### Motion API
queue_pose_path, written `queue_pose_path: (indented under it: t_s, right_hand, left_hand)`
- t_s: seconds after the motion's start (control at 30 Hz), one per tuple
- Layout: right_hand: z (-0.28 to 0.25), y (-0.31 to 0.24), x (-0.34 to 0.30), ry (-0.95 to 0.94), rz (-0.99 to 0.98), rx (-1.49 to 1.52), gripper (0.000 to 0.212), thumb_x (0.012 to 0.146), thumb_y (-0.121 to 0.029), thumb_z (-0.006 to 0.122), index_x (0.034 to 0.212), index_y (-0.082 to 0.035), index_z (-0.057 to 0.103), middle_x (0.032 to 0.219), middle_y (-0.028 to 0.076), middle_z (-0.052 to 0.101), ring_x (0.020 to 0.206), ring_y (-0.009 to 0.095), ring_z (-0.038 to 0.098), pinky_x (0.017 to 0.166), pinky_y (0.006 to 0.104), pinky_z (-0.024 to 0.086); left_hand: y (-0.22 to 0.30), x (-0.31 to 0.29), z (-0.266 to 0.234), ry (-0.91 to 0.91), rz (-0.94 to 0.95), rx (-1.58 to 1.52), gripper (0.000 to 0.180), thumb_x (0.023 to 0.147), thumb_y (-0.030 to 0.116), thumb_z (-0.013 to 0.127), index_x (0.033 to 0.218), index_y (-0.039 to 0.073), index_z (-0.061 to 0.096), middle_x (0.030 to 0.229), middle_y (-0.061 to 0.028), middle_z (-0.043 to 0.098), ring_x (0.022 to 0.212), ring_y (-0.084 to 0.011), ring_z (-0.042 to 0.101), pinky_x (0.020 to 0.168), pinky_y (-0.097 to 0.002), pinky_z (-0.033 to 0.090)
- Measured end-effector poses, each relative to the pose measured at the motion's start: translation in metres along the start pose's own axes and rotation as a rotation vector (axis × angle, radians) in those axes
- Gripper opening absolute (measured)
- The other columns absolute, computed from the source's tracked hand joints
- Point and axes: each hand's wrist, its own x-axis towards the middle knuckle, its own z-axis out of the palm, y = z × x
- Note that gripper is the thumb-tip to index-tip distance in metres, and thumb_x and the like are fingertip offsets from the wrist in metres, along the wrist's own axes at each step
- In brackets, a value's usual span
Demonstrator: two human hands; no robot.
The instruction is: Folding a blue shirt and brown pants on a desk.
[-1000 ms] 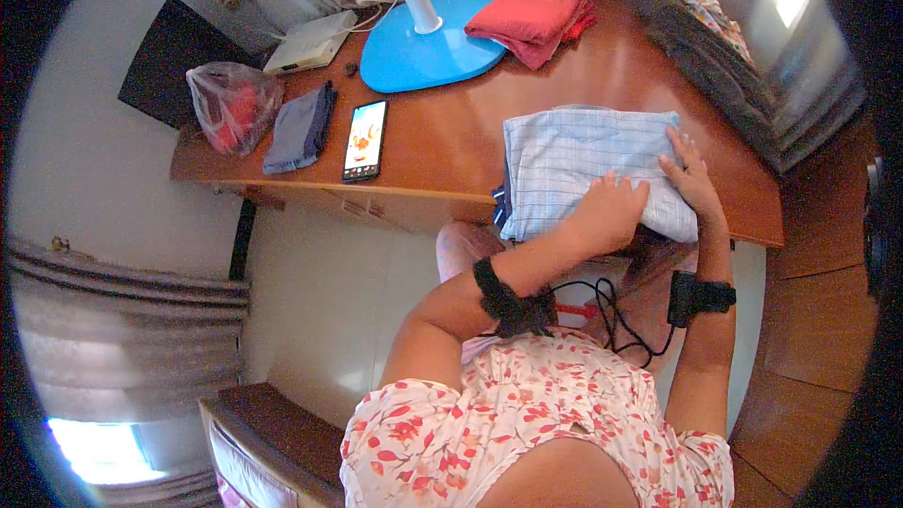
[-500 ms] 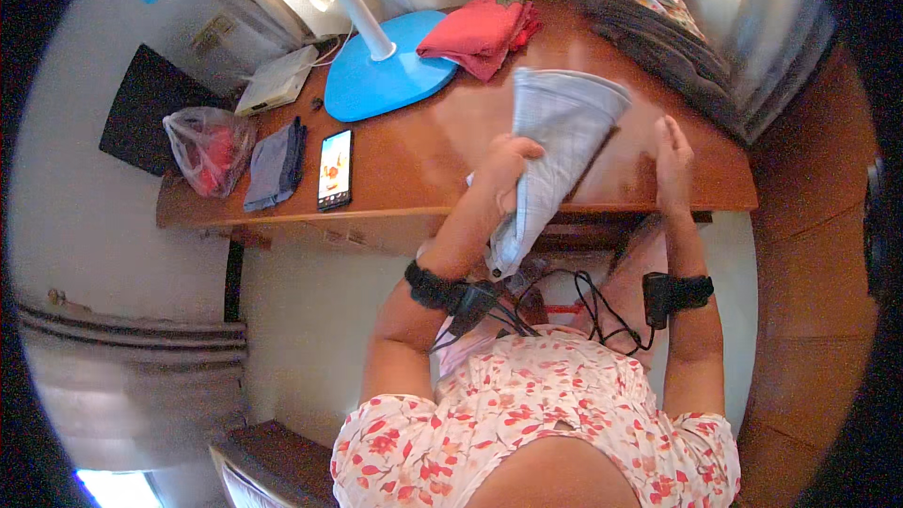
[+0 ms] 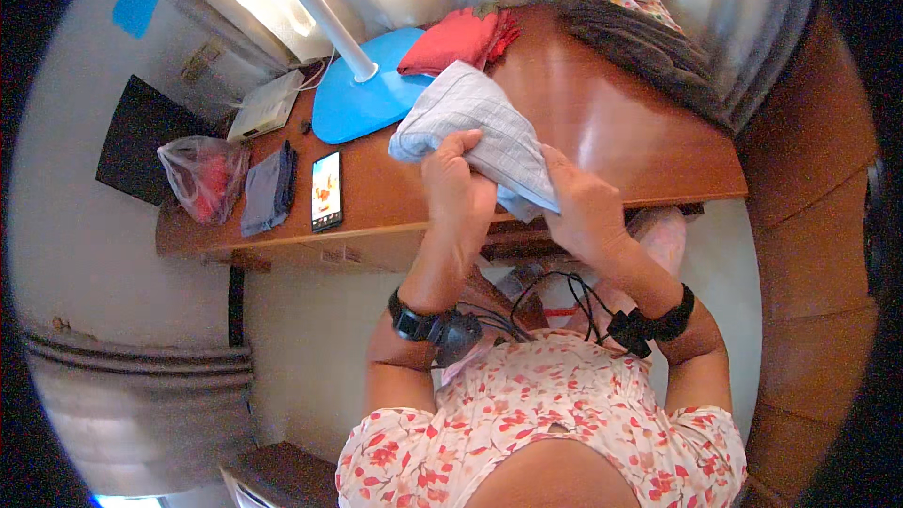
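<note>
A light blue-grey checked cloth, folded into a thick bundle, is held up over the near edge of the wooden desk. My left hand is closed on its near side, with the thumb on top. At the cloth's right end, my right hand also grips it, fingers mostly hidden beneath. Just beyond the cloth lies a folded red cloth, partly over the blue base of a stand.
On the desk at left are a lit phone, folded dark cloth, a clear plastic bag and a white box. A dark cloth heap lies back right. Black cables hang between my forearms.
The cloth has swung left and turned from upright to slanting across. My right hand, open and apart before, has come left and taken hold of the cloth's right end.
</note>
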Motion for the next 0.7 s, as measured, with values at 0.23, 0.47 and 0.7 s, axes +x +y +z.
queue_pose_path:
  t_s: [0.23, 0.47, 0.7]
  right_hand:
    - [-0.028, 0.033, 0.034, 0.025, 0.021, -0.094, 0.019, 0.066, -0.016, 0.060, 0.084, -0.012, 0.062, 0.078, 0.013, 0.060, 0.071, 0.033, 0.059, 0.061, 0.0427, 0.046]
    - [-0.046, 0.064, 0.113, 0.449, -0.254, -0.277, 0.032, 0.065, -0.004, 0.056, 0.096, -0.011, 0.061, 0.095, 0.007, 0.061, 0.088, 0.026, 0.056, 0.079, 0.0343, 0.044]
    - [-0.011, 0.069, 0.049, 0.222, -0.323, -0.375, 0.032, 0.062, -0.002, 0.056, 0.091, -0.013, 0.063, 0.094, 0.004, 0.062, 0.097, 0.025, 0.052, 0.092, 0.0445, 0.034]
  left_hand:
    - [0.028, 0.017, -0.016, -0.044, -0.069, -0.113, 0.022, 0.070, -0.004, 0.047, 0.092, -0.001, 0.050, 0.095, -0.0119, 0.054, 0.091, -0.0256, 0.054, 0.084, -0.0401, 0.044]
    - [0.045, 0.054, 0.019, -0.260, 0.096, -0.047, 0.022, 0.074, 0.000, 0.047, 0.095, -0.004, 0.048, 0.096, -0.0169, 0.055, 0.094, -0.0308, 0.054, 0.084, -0.0474, 0.045]
    - [0.012, 0.001, -0.049, -0.149, -0.206, 0.408, 0.033, 0.083, 0.015, 0.047, 0.112, -0.001, 0.043, 0.098, -0.0173, 0.056, 0.084, -0.0322, 0.058, 0.060, -0.0410, 0.052]
